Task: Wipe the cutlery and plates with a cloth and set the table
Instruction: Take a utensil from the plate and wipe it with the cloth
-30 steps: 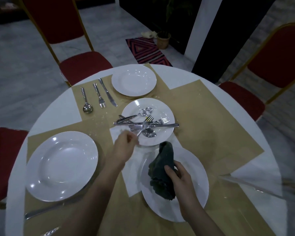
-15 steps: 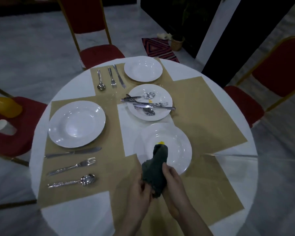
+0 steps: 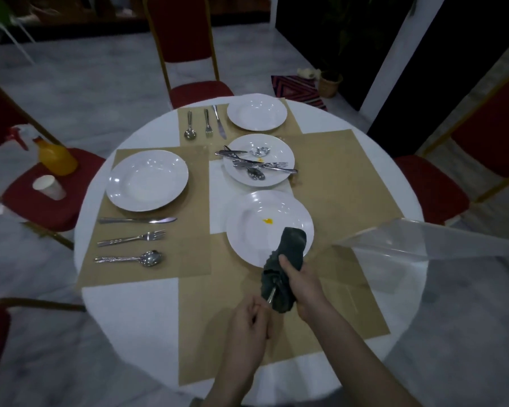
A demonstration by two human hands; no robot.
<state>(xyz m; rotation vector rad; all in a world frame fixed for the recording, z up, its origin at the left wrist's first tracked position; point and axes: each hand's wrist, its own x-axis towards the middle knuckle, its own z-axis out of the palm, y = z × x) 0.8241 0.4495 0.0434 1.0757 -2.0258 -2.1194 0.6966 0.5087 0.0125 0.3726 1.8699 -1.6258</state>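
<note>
My right hand [image 3: 301, 284] grips a dark green cloth [image 3: 285, 259] wrapped round a piece of cutlery [image 3: 271, 295]. Only a short metal handle shows below the cloth, pinched by my left hand [image 3: 249, 326]. Both hands hover above the near placemat. Just beyond them sits a white plate [image 3: 256, 230] with a small yellow spot. Further back another plate [image 3: 279, 148] carries a pile of several unsorted cutlery pieces [image 3: 256, 165].
The round white table [image 3: 130, 309] has tan placemats. Set places: a plate [image 3: 147, 180] with knife, fork and spoon [image 3: 135, 239] at left, a plate [image 3: 256, 111] with cutlery at the far side. Red chairs surround; one holds an orange spray bottle [image 3: 56, 155] and a paper cup [image 3: 48, 186].
My left hand took a piece from the cutlery pile and brought it back to the cloth. Now it draws the handle out of the cloth. The camera has pulled back from the table.
</note>
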